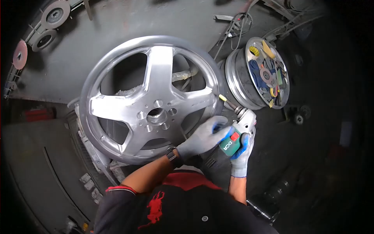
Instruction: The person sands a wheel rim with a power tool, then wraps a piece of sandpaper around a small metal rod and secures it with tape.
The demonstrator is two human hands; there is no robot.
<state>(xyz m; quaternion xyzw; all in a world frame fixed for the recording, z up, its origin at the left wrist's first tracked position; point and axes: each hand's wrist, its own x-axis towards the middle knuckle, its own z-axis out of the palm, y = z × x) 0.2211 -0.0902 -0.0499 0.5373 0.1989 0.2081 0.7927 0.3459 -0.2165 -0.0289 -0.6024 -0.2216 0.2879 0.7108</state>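
My right hand (243,154), in a grey glove with blue fingers, grips a green and white power tool (230,145) from its right side. My left hand (204,136), gloved alike and with a dark watch at the wrist, reaches the tool's left side near the red switch; its fingers are bent around the body there. A thin shaft with a yellow tip (222,98) points up and left from the tool's head, close to the rim of a silver five-spoke wheel (159,84). The wheel lies face up in front of me.
A second wheel rim (237,80) stands at the right, with a tray of discs, cloths and small tools (267,74) on it. Abrasive discs (55,15) hang at the upper left. Cables (239,25) run at the top right. A red box (39,114) is at the left.
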